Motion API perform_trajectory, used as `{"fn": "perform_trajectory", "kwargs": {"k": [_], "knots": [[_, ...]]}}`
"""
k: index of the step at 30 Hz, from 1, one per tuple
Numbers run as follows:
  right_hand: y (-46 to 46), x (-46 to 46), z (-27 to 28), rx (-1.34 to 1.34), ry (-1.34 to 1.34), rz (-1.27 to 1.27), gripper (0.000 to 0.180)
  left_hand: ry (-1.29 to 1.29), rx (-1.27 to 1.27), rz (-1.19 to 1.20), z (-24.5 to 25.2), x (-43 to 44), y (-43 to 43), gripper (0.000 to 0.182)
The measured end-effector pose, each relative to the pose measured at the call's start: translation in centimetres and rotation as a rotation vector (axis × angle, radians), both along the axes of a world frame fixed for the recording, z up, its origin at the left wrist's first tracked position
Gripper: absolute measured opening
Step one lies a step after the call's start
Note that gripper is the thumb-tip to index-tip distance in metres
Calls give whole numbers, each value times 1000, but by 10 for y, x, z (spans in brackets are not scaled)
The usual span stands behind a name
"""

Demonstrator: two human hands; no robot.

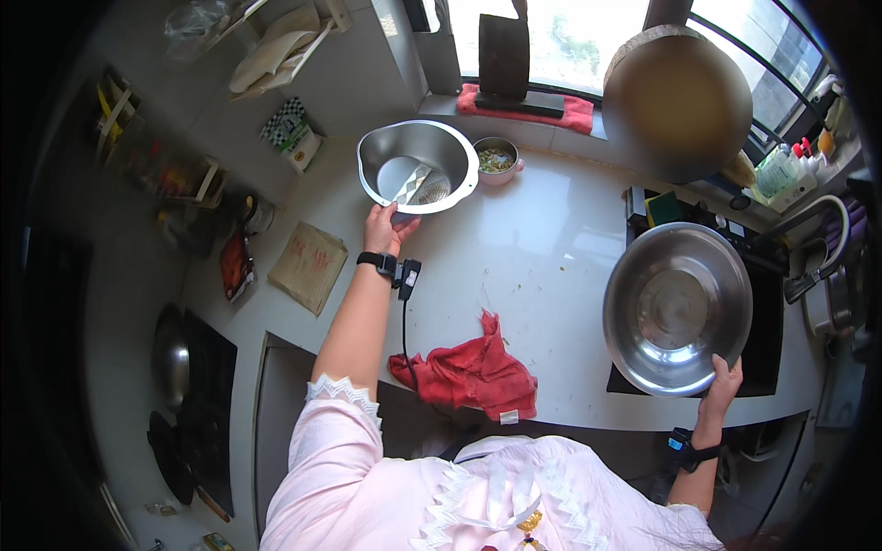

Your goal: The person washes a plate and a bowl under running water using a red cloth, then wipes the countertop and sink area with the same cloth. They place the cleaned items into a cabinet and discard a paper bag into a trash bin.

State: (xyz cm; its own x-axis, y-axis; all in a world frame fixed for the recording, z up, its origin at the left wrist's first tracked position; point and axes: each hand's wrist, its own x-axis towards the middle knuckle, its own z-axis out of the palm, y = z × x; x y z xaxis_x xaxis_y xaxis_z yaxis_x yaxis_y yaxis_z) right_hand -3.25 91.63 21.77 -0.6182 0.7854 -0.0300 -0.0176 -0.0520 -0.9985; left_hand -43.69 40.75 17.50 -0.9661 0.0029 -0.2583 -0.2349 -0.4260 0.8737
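My left hand (390,229) grips the near rim of a deep stainless steel basin with a drain-hole patch (441,155), toward the back of the white countertop (551,227). My right hand (722,382) holds the near right rim of a wide, shallow stainless steel bowl (672,310), which covers part of the black sink (766,330). The thumb lies over that rim and the fingers are hidden beneath. Between my arms a crumpled red cloth (468,375) lies at the counter's front edge. A small pink cup (497,165) with chopped bits inside touches or nearly touches the steel basin.
At the left lie a folded brown paper sheet (309,267) and a red packet (236,265). A yellow-green sponge (663,208) sits behind the bowl, near a curved faucet (827,255). A cleaver-like dark blade (503,55) stands on a pink towel (579,116) by the window.
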Motion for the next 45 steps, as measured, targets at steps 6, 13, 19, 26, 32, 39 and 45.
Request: {"fn": "perform_trajectory", "kwargs": {"k": [6, 13, 19, 26, 32, 39, 45], "knots": [[-73, -51, 11, -18, 58, 210, 36, 153, 118, -148, 40, 120, -71, 25], [-226, -97, 31, 26, 73, 532, 30, 94, 157, -107, 76, 290, -156, 29], [-372, -81, 25, -104, 53, 806, 42, 6, 208, -3, 73, 410, -233, 28], [-496, -43, -22, -197, -75, 1096, 39, -59, 20, 111, 49, 497, -303, 21], [-550, -21, -47, -316, -157, 1170, 31, -147, 43, 149, 13, 548, -334, 19], [-586, -3, -69, -450, -293, 1225, 30, -276, -330, 485, -33, 590, -350, 37], [-612, 2, -94, -496, -344, 1399, 32, -425, 125, 325, -55, 614, -370, 47]]}}
